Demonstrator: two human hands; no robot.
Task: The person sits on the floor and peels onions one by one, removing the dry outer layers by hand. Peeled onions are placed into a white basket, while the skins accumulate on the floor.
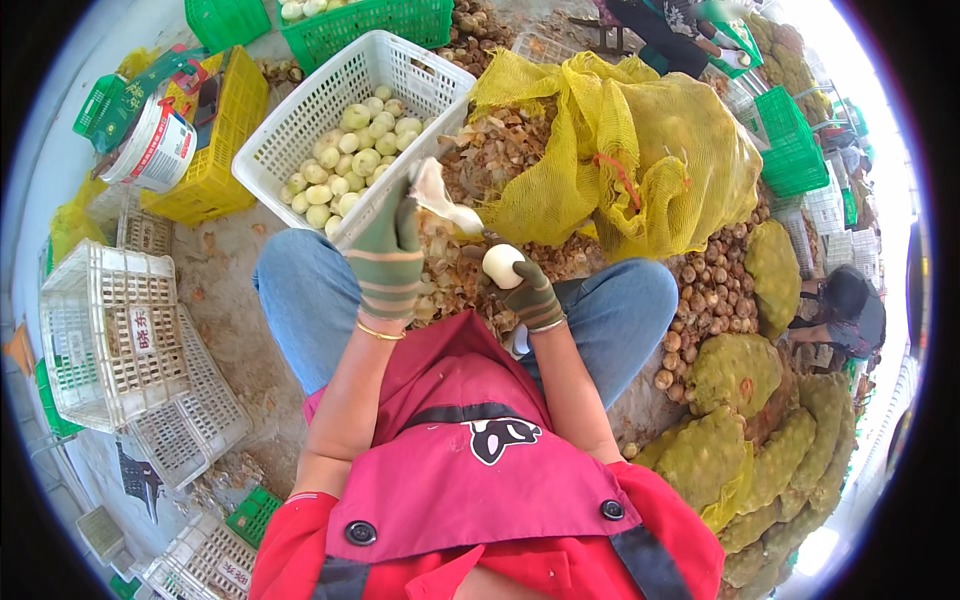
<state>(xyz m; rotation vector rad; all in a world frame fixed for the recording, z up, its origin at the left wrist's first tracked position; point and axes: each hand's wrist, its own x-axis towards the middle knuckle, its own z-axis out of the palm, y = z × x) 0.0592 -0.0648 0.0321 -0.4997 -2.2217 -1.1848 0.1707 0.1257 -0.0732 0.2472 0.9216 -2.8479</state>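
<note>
My left hand (388,259), in a green striped glove, is raised at the near edge of a white plastic crate. A pale, limp piece of onion peel (436,189) extends from its fingertips, with a glossy white end towards the right. In my right hand (529,292), gloved alike, sits a peeled white onion (502,267), gripped between thumb and fingers above my lap. The white crate (300,101) holds many peeled onions (352,154). Dry onion skins (442,281) are heaped between my knees and under both hands.
A yellow mesh sack (667,142) slumps beyond my right knee, beside loose unpeeled onions (709,289). Full sacks (705,457) line the right. Left are a yellow crate (225,165) bearing a white bucket (161,146), and stacked white crates (112,337). Other people work at right.
</note>
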